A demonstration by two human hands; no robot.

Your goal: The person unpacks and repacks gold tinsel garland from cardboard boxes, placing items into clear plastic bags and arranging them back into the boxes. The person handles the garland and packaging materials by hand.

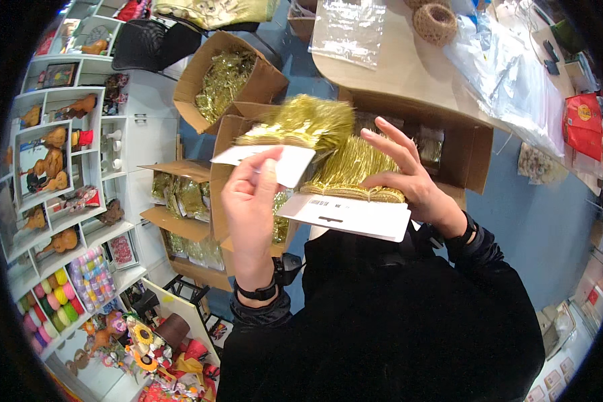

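My left hand (254,188) pinches a white header card (294,168) between thumb and fingers. Shiny gold tinsel fringe (306,118), blurred, fans out above that card. A second gold fringe bundle (354,161) lies in front of my body, its gathered edge towards me. Attached to this edge is another white card (352,218) with a hanging slot and small print. My right hand (399,171) is at the bundle's right side; the thumb touches the gold strands while two fingers are raised and spread. Its lower fingers are hidden, so whether it grips the bundle cannot be told.
An open cardboard box (432,118) stands beyond my hands, against a wooden table (397,65). Another carton (266,80) holds loose gold tinsel. Packed gold bundles fill boxes (181,221) on the left. Twine (434,24) and clear plastic bags (512,75) lie on the table. White shelves (88,166) line the left.
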